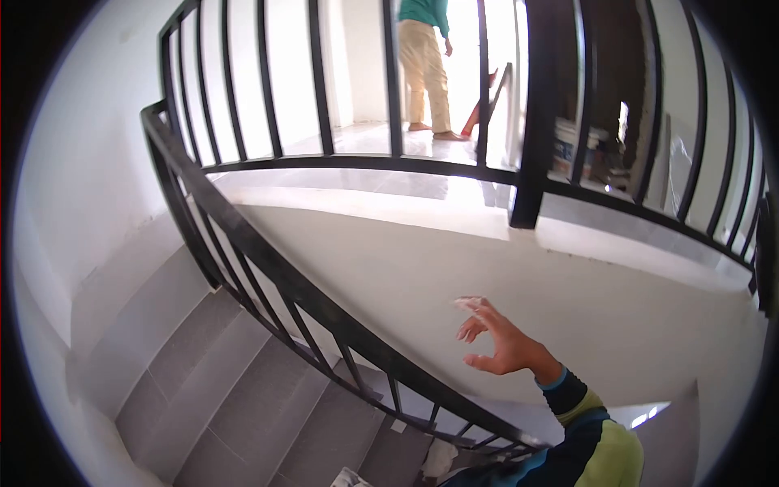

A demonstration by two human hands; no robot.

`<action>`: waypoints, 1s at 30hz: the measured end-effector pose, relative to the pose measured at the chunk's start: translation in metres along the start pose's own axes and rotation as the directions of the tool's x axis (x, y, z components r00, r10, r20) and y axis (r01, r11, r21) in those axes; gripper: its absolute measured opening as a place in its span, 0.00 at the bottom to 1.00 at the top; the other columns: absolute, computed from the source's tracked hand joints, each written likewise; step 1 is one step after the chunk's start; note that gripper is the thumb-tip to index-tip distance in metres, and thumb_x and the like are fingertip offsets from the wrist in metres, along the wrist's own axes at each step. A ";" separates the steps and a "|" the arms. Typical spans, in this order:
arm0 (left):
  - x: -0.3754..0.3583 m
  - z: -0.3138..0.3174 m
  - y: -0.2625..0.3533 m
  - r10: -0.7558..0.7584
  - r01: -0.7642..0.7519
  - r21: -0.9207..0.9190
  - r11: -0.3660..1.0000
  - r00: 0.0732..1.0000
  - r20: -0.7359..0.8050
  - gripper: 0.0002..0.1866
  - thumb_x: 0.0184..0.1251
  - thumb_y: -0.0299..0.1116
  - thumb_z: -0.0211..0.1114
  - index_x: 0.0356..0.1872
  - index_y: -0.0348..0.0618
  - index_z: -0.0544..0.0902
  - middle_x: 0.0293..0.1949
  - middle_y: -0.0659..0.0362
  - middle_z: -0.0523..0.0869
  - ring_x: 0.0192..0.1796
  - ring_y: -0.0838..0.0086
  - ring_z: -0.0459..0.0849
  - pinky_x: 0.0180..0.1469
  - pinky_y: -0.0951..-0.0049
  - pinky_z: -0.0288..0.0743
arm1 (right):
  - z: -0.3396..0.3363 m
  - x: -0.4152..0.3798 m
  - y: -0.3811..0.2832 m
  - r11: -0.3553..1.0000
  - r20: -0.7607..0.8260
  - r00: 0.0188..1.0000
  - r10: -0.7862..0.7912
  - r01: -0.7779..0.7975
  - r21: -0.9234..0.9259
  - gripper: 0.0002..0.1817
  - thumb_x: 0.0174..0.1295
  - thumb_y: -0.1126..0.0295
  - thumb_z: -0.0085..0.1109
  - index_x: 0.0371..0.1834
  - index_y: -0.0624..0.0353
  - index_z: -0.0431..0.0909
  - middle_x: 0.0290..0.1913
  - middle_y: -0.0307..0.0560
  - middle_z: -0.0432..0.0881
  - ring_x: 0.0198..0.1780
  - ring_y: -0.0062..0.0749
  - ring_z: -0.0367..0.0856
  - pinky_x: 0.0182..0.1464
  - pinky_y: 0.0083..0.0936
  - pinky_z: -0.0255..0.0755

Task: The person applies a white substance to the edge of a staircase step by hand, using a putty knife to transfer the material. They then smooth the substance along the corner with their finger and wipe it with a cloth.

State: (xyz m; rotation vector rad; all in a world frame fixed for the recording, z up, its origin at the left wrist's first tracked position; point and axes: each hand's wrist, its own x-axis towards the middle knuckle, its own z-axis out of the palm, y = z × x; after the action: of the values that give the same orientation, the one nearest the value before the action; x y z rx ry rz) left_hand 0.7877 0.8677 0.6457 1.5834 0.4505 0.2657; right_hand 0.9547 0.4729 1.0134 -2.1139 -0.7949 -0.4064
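Observation:
My right hand is raised at the right of centre, in front of the white wall below the landing. Its fingers are curved and spread apart from the thumb, with nothing held. Whitish smears show on the fingertips. The sleeve is dark with blue and yellow-green bands. To the left of the hand, and apart from it, the black stair handrail slopes down to the right. My left hand is out of view. A whitish lump, whose kind I cannot make out, sits near the handrail's lower end.
Grey tiled stairs descend at the lower left beside a pale wall. Black railing edges the landing above. Behind it stand a barefoot person in tan trousers and a white bucket.

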 end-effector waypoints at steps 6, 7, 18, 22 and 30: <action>0.027 0.059 0.047 -0.017 0.095 -0.375 0.922 0.978 0.206 0.22 0.65 0.45 0.49 0.46 0.34 0.75 0.42 0.54 0.80 0.44 0.65 0.80 0.48 0.66 0.73 | 0.025 -0.053 0.016 0.986 0.119 0.982 0.149 -0.157 0.056 0.36 0.52 0.70 0.61 0.66 0.62 0.57 0.59 0.52 0.64 0.43 0.32 0.75 0.47 0.25 0.73; 0.033 0.071 0.055 -0.014 0.123 -0.420 0.899 0.968 0.252 0.21 0.65 0.44 0.49 0.47 0.34 0.74 0.42 0.53 0.80 0.44 0.65 0.80 0.49 0.66 0.73 | 0.028 -0.064 0.017 0.976 0.104 0.974 0.202 -0.209 0.066 0.36 0.52 0.72 0.61 0.65 0.62 0.58 0.59 0.52 0.64 0.44 0.32 0.76 0.46 0.25 0.73; 0.051 0.211 0.164 0.042 0.317 -0.395 0.862 0.732 0.680 0.17 0.67 0.39 0.47 0.47 0.35 0.73 0.43 0.54 0.79 0.47 0.66 0.80 0.51 0.66 0.73 | 0.042 -0.181 0.047 0.844 -0.214 0.829 0.516 -0.450 0.291 0.37 0.53 0.71 0.62 0.67 0.61 0.56 0.56 0.53 0.64 0.41 0.30 0.77 0.42 0.23 0.76; 0.063 0.255 0.176 0.080 0.186 -0.244 0.952 0.616 0.783 0.17 0.69 0.39 0.47 0.47 0.35 0.73 0.44 0.55 0.79 0.47 0.69 0.79 0.52 0.70 0.70 | 0.050 -0.214 0.053 0.817 -0.301 0.768 0.565 -0.469 0.335 0.37 0.53 0.71 0.62 0.66 0.62 0.56 0.57 0.53 0.64 0.40 0.30 0.77 0.39 0.22 0.76; 0.094 0.321 0.155 0.233 -0.312 -0.068 0.948 0.531 0.814 0.15 0.69 0.41 0.48 0.36 0.38 0.74 0.28 0.66 0.73 0.31 0.82 0.69 0.36 0.79 0.65 | 0.067 -0.276 0.064 0.748 -0.424 0.617 0.663 -0.567 0.344 0.38 0.49 0.71 0.63 0.65 0.62 0.57 0.55 0.55 0.65 0.35 0.30 0.80 0.35 0.22 0.75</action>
State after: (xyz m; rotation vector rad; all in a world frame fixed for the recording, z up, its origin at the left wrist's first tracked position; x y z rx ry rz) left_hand 1.0299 0.6183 0.7676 1.6682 -0.5441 -0.2817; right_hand 0.7913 0.3868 0.7880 -1.8210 0.2405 -0.4741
